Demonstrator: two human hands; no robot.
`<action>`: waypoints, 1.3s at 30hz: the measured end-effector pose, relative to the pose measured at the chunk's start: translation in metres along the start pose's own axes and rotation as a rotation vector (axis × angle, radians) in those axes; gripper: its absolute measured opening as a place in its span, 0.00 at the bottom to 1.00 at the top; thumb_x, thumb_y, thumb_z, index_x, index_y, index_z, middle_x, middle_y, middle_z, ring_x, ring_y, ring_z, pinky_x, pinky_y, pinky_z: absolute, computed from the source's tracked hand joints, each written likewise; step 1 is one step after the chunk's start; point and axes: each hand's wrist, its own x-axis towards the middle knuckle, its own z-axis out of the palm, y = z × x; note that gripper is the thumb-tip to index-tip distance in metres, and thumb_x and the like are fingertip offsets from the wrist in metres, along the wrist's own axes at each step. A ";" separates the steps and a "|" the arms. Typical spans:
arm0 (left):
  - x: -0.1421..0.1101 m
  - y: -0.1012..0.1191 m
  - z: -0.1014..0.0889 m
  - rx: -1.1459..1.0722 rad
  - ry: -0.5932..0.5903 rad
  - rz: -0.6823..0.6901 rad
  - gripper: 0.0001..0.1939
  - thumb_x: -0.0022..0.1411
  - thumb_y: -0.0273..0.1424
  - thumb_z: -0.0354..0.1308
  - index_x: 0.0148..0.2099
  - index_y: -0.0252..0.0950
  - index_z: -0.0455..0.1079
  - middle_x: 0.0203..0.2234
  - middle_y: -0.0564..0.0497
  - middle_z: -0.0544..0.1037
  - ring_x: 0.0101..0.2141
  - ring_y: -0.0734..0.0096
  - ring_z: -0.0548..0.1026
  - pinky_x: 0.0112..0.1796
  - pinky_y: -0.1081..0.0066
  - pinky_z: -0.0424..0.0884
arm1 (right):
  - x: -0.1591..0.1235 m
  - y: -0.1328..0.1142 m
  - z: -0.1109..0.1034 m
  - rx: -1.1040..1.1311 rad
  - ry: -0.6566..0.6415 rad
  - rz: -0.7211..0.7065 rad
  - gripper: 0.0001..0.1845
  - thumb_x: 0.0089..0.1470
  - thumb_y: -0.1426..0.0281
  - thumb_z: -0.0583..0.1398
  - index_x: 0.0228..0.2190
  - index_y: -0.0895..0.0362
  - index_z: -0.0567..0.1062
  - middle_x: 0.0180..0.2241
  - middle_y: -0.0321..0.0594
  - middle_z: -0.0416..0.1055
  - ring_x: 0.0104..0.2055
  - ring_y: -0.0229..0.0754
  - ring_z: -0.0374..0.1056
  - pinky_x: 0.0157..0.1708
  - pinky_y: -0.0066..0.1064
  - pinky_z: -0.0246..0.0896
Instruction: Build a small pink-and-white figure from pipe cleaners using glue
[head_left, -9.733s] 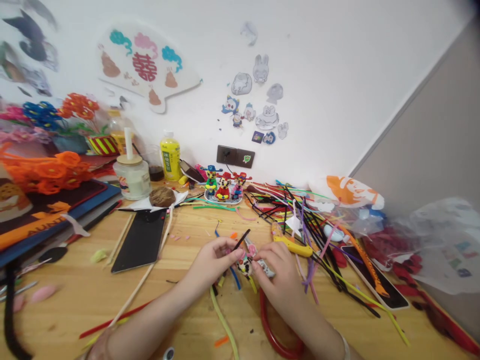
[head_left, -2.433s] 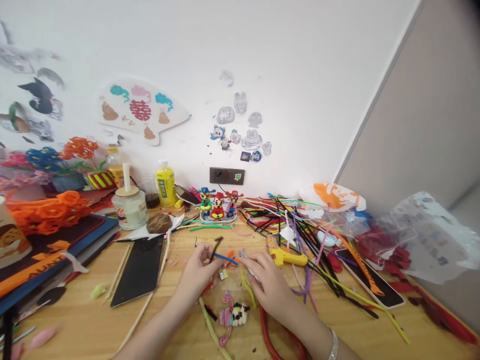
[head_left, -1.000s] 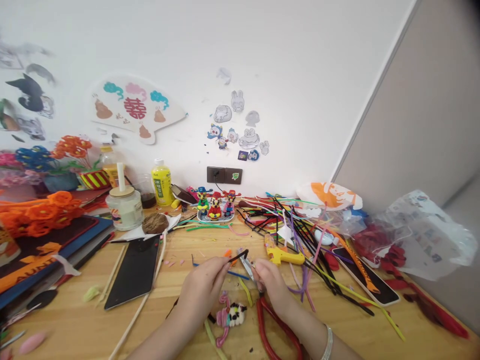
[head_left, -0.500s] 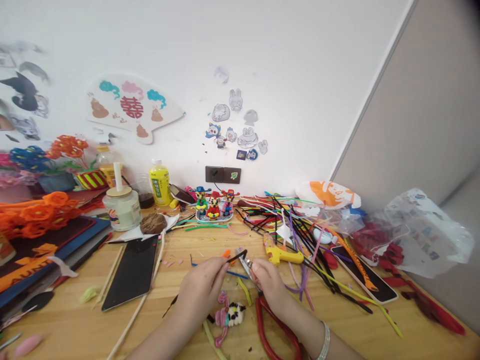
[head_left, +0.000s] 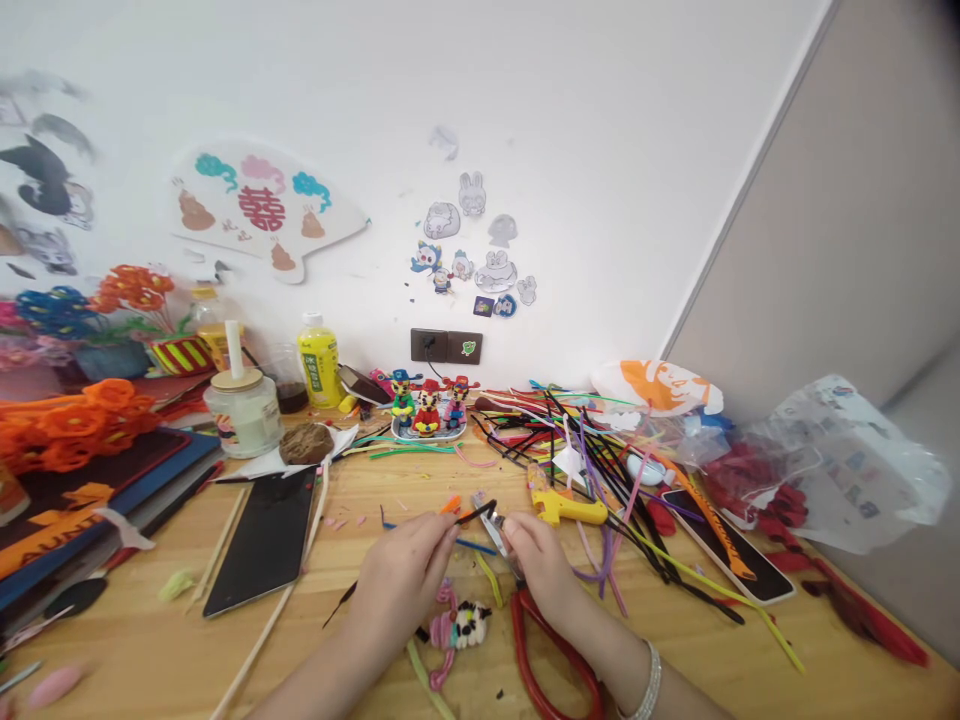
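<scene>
Pinched in the fingers of my left hand (head_left: 397,575) is a black pipe cleaner (head_left: 472,514), its bent tip pointing right. My right hand (head_left: 541,562) is closed around the metal part of a pair of scissors (head_left: 523,655), whose red handles hang below the palm. The blades lie close to the pipe cleaner's tip; whether they touch it I cannot tell. On the table between my wrists lies a small pink, white and black pipe-cleaner figure (head_left: 469,625). A short yellow piece (head_left: 488,580) and a blue pipe cleaner (head_left: 475,547) lie just beyond it.
A yellow glue gun (head_left: 571,508) lies right of my hands, beside a heap of coloured pipe cleaners (head_left: 517,425). Three finished figures (head_left: 427,410) stand on a small tray at the back. A dark tablet (head_left: 262,540) is on the left, a phone (head_left: 772,590) on the right.
Both hands stay almost in place. My right fingers and the scissor blades have shifted very slightly against the pipe cleaner's tip; the grips are unchanged.
</scene>
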 end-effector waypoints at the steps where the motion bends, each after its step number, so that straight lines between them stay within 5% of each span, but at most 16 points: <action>1: 0.000 0.000 0.000 0.004 0.001 0.002 0.13 0.62 0.31 0.43 0.36 0.36 0.69 0.28 0.49 0.77 0.29 0.68 0.75 0.30 0.72 0.69 | 0.000 0.000 0.000 0.003 0.006 0.001 0.16 0.54 0.63 0.46 0.18 0.56 0.55 0.19 0.30 0.50 0.24 0.35 0.50 0.24 0.27 0.44; 27: 0.000 0.001 0.000 0.058 0.063 0.056 0.12 0.61 0.30 0.44 0.36 0.36 0.69 0.28 0.49 0.78 0.28 0.70 0.76 0.30 0.74 0.70 | -0.001 0.000 -0.001 -0.129 0.020 -0.037 0.16 0.54 0.65 0.48 0.18 0.56 0.54 0.18 0.30 0.50 0.23 0.34 0.50 0.23 0.27 0.42; 39: 0.000 0.001 0.001 0.039 0.063 0.058 0.13 0.62 0.30 0.43 0.39 0.35 0.69 0.30 0.48 0.79 0.29 0.68 0.77 0.30 0.72 0.71 | 0.001 0.003 0.000 0.064 0.021 0.036 0.17 0.55 0.59 0.47 0.20 0.56 0.58 0.20 0.31 0.53 0.24 0.35 0.50 0.23 0.26 0.46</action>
